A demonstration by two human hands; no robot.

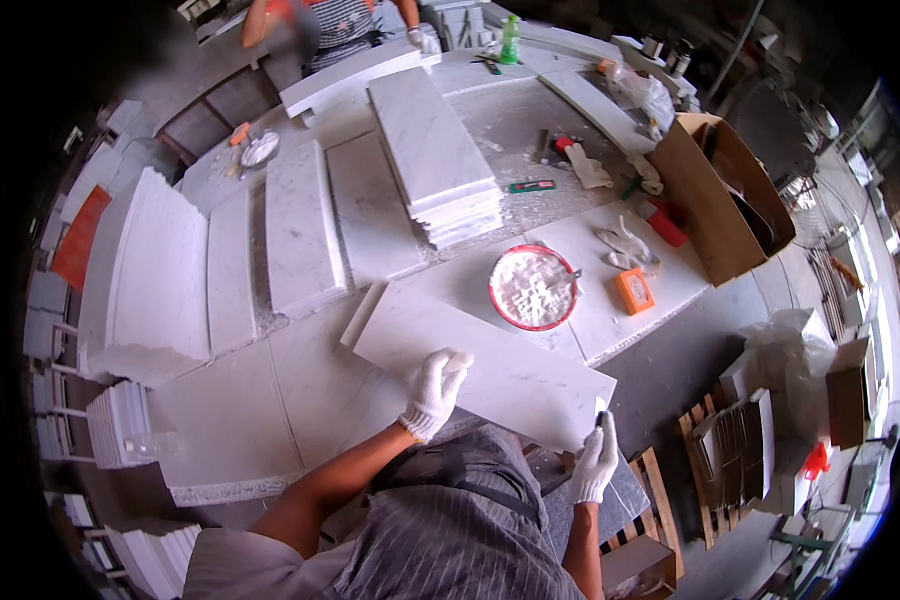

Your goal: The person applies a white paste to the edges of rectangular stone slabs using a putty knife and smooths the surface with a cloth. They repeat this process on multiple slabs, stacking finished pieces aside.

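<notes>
My left hand [436, 391] lies flat on the white stone slab [490, 370], my right hand [596, 460] grips its corner past the desk [260, 410] edge, so it could slip and crack.

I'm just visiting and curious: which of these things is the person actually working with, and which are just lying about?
In hand:
left hand resting on the white marble slab
right hand at the slab's near corner, holding a small dark tool

Lying about:
red bowl of white powder
stack of slabs
cardboard box
orange block
green bottle
</notes>
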